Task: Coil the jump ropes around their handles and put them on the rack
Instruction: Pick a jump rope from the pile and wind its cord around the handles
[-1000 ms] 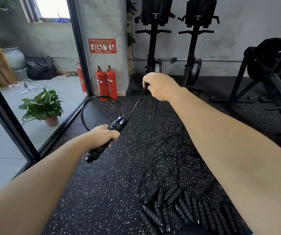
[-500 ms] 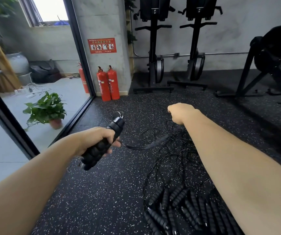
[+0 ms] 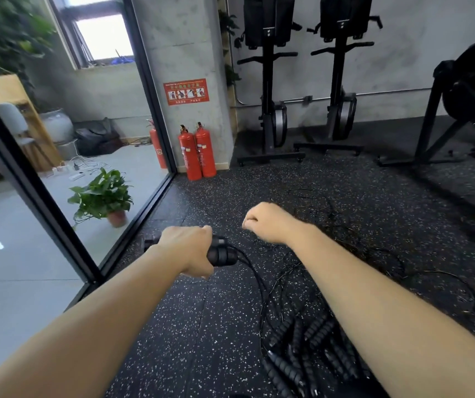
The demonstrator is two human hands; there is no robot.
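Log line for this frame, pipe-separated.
phase: coiling | left hand grips handle | right hand fisted, hold unclear | rope hangs to floor | other ropes piled on floor

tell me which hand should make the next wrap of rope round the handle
Right, most likely. The left hand grips the handle, so it is the anchor. The right hand is curled just past the handle's rope end, close above the rope trailing down. Whether it pinches rope cannot be seen.

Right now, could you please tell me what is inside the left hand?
A black jump-rope handle, its rope trailing right; the left hand covers its middle.
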